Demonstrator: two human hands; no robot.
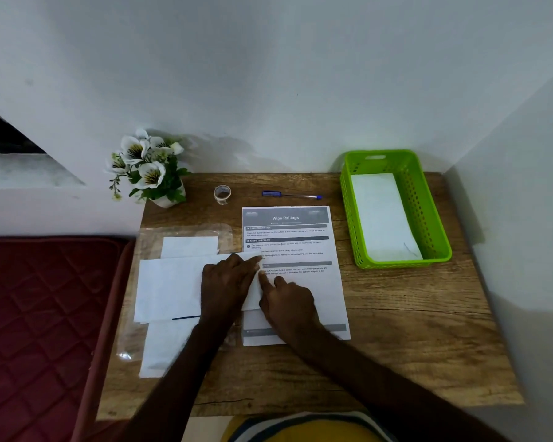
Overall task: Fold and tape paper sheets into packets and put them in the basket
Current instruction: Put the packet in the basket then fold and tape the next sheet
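Both hands on the folded paper sheet (170, 285) left of the printed sheet (292, 250): left hand (225, 282) flat, pressing it, right hand (288, 301) curled, index fingertip on its right edge; basket (441, 218) well right.

Bare bench (396, 330) lower right gives open passage toward the green basket (428, 199); tape roll (222, 193), pen (291, 195) and flowers (147, 167) crowd the upper left.
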